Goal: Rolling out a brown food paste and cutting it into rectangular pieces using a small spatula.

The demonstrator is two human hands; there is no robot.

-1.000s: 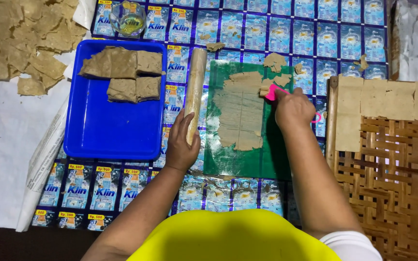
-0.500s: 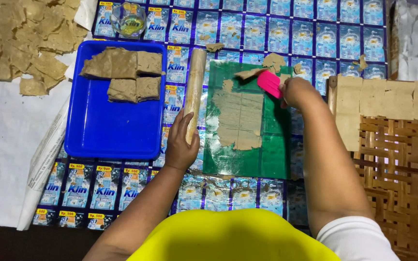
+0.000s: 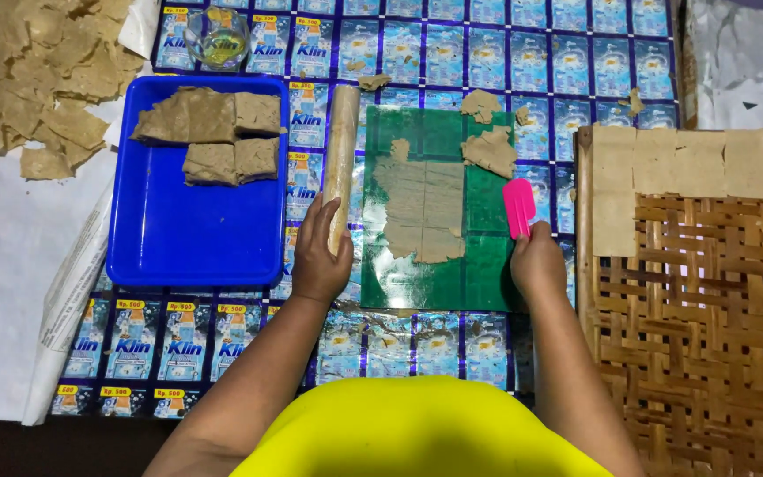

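My left hand (image 3: 318, 254) rests on the near end of a wooden rolling pin (image 3: 341, 159) lying left of a green cutting mat (image 3: 479, 265). A thin sheet of brown dough (image 3: 420, 205) is spread on the mat, with torn scraps (image 3: 490, 148) at its far right corner. Gripped in my right hand (image 3: 538, 262) is a pink scraper (image 3: 518, 205), its blade pointing away over the mat's right edge.
A blue tray (image 3: 196, 238) at left holds dough blocks (image 3: 210, 132). Dried dough pieces (image 3: 37, 88) lie on white paper at far left. A woven bamboo rack (image 3: 708, 309) at right carries cut squares (image 3: 699, 163). A small glass bowl (image 3: 218, 37) stands at the back.
My right hand pulled back toward me along the mat's right edge with the pink scraper. The dough scraps it pushed stay at the far corner. My left hand stayed on the rolling pin.
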